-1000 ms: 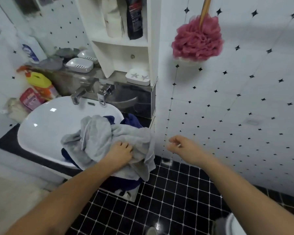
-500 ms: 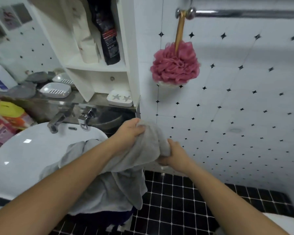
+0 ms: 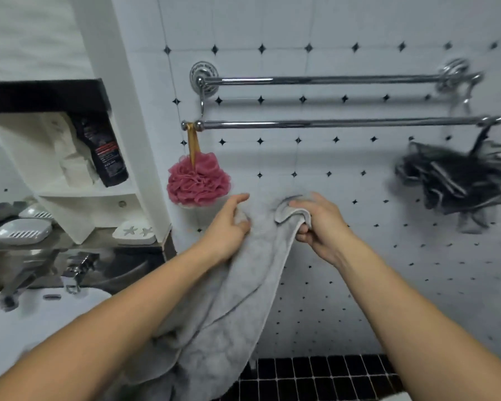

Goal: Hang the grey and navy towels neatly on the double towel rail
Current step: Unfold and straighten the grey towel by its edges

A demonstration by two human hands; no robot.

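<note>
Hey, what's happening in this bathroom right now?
A person is holding a grey towel up in front of the double towel rail. The left hand and right hand each grip its top edge, and the rest hangs down toward the floor. No towel is on either bar yet; only a pink bath puff and a dark mesh puff hang at the rail's ends. The navy towel is not in view.

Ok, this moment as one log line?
phase: pre-hang | grey towel: held below rail | left hand: grips it | right hand: pinches edge | rail: no towel
</note>
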